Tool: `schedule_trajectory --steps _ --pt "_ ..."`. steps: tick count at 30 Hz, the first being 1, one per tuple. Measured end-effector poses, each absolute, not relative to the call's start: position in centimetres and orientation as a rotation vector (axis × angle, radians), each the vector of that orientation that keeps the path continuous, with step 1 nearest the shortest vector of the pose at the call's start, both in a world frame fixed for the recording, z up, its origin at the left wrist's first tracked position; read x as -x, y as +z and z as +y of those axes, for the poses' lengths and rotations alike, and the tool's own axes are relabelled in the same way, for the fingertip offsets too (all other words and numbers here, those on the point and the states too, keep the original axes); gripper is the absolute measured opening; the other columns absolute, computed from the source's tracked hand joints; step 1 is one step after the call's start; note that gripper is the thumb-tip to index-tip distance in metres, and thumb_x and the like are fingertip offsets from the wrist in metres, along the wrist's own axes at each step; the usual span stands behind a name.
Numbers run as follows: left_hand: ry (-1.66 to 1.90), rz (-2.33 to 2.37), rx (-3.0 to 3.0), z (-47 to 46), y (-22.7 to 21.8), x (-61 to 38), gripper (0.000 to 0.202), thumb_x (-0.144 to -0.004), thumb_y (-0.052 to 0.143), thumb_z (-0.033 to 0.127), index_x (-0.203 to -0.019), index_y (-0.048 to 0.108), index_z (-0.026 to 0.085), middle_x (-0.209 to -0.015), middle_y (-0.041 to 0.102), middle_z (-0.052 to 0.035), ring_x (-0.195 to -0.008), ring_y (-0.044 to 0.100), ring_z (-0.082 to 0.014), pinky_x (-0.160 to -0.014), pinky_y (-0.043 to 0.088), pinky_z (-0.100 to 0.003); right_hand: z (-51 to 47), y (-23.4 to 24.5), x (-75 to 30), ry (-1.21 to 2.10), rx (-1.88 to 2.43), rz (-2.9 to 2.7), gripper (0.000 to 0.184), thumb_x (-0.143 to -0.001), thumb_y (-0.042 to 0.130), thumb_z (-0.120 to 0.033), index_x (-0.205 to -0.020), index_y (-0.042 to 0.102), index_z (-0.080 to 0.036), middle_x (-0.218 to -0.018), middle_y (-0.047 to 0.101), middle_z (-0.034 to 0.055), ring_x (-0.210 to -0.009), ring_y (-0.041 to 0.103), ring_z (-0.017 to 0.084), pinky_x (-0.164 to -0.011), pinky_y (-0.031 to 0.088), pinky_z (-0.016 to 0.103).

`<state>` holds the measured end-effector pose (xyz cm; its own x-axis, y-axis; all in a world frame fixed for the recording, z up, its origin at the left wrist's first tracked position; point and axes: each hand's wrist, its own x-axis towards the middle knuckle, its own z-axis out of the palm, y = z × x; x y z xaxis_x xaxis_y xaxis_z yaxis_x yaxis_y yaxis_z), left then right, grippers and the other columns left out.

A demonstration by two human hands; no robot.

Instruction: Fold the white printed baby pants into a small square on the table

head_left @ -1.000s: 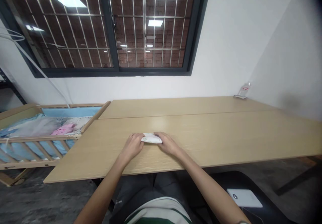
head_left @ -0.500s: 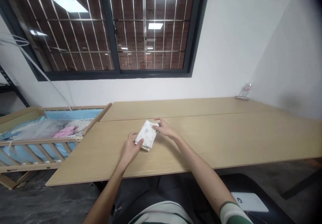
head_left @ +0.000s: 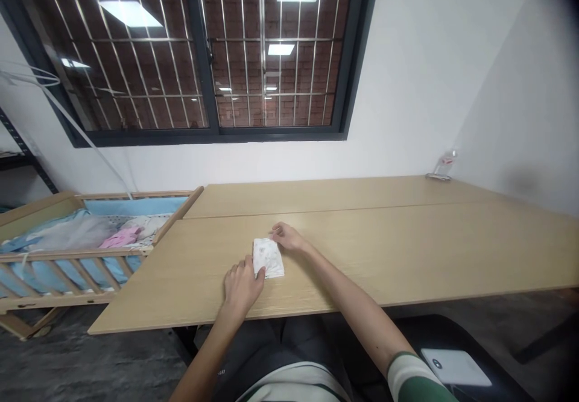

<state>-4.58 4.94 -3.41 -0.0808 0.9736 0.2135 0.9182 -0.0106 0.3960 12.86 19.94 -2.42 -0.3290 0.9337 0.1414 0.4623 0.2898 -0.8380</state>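
Observation:
A small folded white cloth with a faint print (head_left: 268, 258) lies flat on the wooden table (head_left: 407, 245), near its front edge. My left hand (head_left: 242, 284) rests at the cloth's near left corner, fingers curled and pinching that corner. My right hand (head_left: 287, 237) is at the far right corner, fingertips pinched on the cloth's edge. Both forearms reach in from below.
A wooden baby crib (head_left: 67, 251) with blue bedding and pink clothes stands against the table's left end. A small clear bottle (head_left: 444, 164) stands at the table's far right corner. A white phone (head_left: 455, 367) lies on a dark seat at lower right. A barred window (head_left: 203, 58) is behind.
The cloth was turned from lying sideways between both hands, lifted and rotated, and now lies flat lengthwise. My left hand moved nearer to me, my right hand farther away.

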Motion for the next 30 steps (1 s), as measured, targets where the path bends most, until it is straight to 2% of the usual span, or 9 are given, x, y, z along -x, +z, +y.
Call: schedule_trajectory --steps 3,5,7,9,13,16,20,24,30 --pt "0.697 2.207 -2.231 3.7 -3.5 3.2 0.045 -0.097 0.042 0.046 -0.121 0.060 0.012 -0.123 0.064 -0.0230 -0.115 0.060 -0.0379 -0.096 0.046 -0.049 18.4 -1.0 -12.8 0.738 1.201 -2.073 0.051 -0.099 0.053 -0.047 -0.138 0.053 -0.016 -0.137 0.061 0.0189 -0.119 0.063 0.027 -0.102 0.050 0.044" --pt "0.781 2.154 -2.337 2.8 -4.1 1.9 0.055 -0.098 0.040 0.049 -0.134 0.054 0.009 -0.139 0.055 -0.0242 -0.128 0.052 -0.0384 -0.102 0.044 -0.049 16.5 0.3 -12.6 0.640 1.078 -2.251 0.058 -0.102 0.042 -0.053 -0.147 0.048 -0.017 -0.152 0.048 0.0168 -0.138 0.049 0.028 -0.116 0.038 0.046" --pt "0.826 2.083 -2.402 2.2 -5.0 0.6 0.064 -0.098 0.039 0.051 -0.142 0.049 0.006 -0.149 0.047 -0.0258 -0.138 0.042 -0.0409 -0.109 0.039 -0.052 14.2 1.1 -12.2 0.588 0.896 -2.449 0.062 -0.104 0.034 -0.056 -0.152 0.045 -0.019 -0.158 0.042 0.0117 -0.148 0.035 0.026 -0.123 0.025 0.044" --pt "0.802 2.038 -2.435 1.9 -6.0 -0.5 0.066 -0.097 0.038 0.052 -0.143 0.050 0.006 -0.150 0.047 -0.0256 -0.141 0.037 -0.0432 -0.112 0.035 -0.056 12.0 1.3 -11.8 0.582 0.704 -2.608 0.060 -0.105 0.031 -0.054 -0.154 0.043 -0.022 -0.161 0.038 0.0065 -0.151 0.029 0.023 -0.126 0.019 0.040" --pt "0.804 2.028 -2.420 1.7 -7.2 -1.5 0.061 -0.095 0.042 0.045 -0.147 0.051 0.014 -0.145 0.056 -0.0194 -0.142 0.037 -0.0440 -0.115 0.028 -0.062 9.8 0.0 -11.5 0.670 0.518 -2.780 0.054 -0.107 0.031 -0.049 -0.154 0.043 -0.026 -0.160 0.038 0.0021 -0.150 0.031 0.020 -0.125 0.021 0.036" --pt "0.816 2.061 -2.395 1.8 -7.3 -1.6 0.062 -0.095 0.043 0.047 -0.145 0.053 0.012 -0.143 0.057 -0.0213 -0.140 0.040 -0.0444 -0.115 0.027 -0.063 10.8 -1.1 -12.0 0.723 0.606 -2.813 0.052 -0.107 0.032 -0.049 -0.153 0.044 -0.029 -0.159 0.039 -0.0004 -0.150 0.031 0.019 -0.126 0.020 0.038" --pt "0.776 2.101 -2.392 1.8 -7.1 -1.2 0.064 -0.097 0.037 0.054 -0.141 0.057 0.012 -0.144 0.055 -0.0222 -0.138 0.043 -0.0427 -0.112 0.034 -0.060 14.1 -1.9 -13.2 0.683 0.802 -2.792 0.052 -0.106 0.031 -0.054 -0.154 0.038 -0.036 -0.163 0.031 -0.0055 -0.153 0.022 0.018 -0.127 0.010 0.041" --pt "0.735 2.089 -2.371 1.8 -6.9 -0.9 0.063 -0.098 0.040 0.054 -0.147 0.050 0.015 -0.151 0.049 -0.0215 -0.140 0.041 -0.0415 -0.112 0.035 -0.057 17.2 -2.4 -14.0 0.595 0.861 -2.763 0.059 -0.105 0.029 -0.058 -0.158 0.031 -0.031 -0.166 0.024 -0.0021 -0.155 0.015 0.018 -0.128 0.006 0.041" --pt "0.720 2.072 -2.368 1.7 -6.8 -0.9 0.064 -0.098 0.038 0.052 -0.149 0.047 0.015 -0.152 0.046 -0.0234 -0.141 0.039 -0.0421 -0.111 0.036 -0.058 18.8 -3.5 -13.6 0.569 0.958 -2.725 0.073 -0.103 0.019 -0.066 -0.159 0.030 -0.022 -0.167 0.020 0.0055 -0.156 0.009 0.020 -0.127 0.004 0.040"
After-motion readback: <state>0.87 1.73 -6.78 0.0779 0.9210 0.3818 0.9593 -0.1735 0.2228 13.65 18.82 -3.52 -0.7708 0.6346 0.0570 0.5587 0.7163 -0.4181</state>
